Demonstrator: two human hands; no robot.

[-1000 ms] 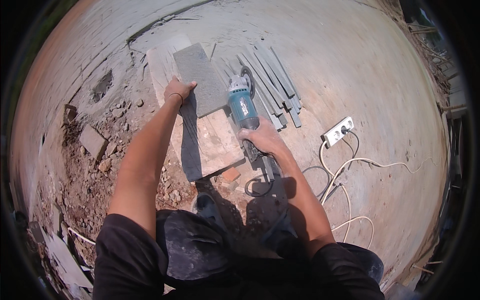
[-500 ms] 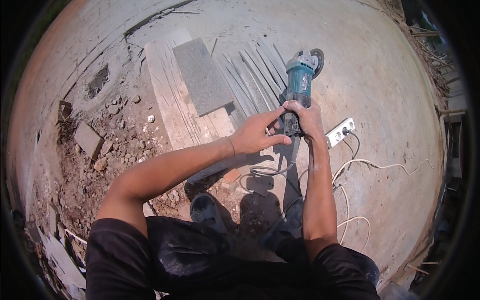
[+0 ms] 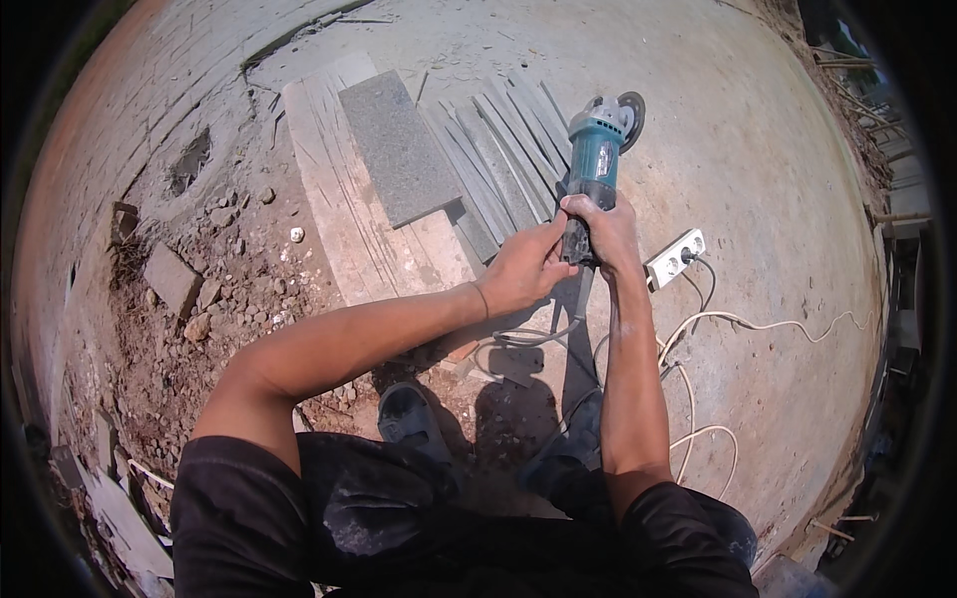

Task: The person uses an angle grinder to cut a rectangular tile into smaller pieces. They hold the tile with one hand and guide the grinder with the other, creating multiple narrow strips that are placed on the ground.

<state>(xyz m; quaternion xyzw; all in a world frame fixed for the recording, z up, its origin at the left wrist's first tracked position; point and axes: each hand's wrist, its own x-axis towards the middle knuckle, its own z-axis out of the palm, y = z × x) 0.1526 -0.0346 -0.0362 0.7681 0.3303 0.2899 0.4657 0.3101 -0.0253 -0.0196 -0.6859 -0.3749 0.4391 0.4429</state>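
Observation:
A teal and black angle grinder (image 3: pixel 596 159) points away from me, its disc (image 3: pixel 631 121) at the far right of its head. Round its black rear handle my right hand (image 3: pixel 610 231) is closed, with the thumb across the top. My left hand (image 3: pixel 528 267) meets the same handle from the left, fingers and thumb closed against its side near the tail end. The left fingertips are partly hidden by the handle. A grey power cord (image 3: pixel 581 299) hangs from the tail and loops on the ground.
Left of the grinder, a grey stone slab (image 3: pixel 404 149) lies on a scored wooden board (image 3: pixel 329 179), beside several narrow stone strips (image 3: pixel 498 149). A white power strip (image 3: pixel 675 261) with a plug and a pale cable (image 3: pixel 743 321) lie at right. Rubble (image 3: pixel 234 259) covers the left ground.
My left hand has moved right and its fingers and thumb have come together against the grinder's handle. The right hand keeps its hold, and the grinder has barely shifted.

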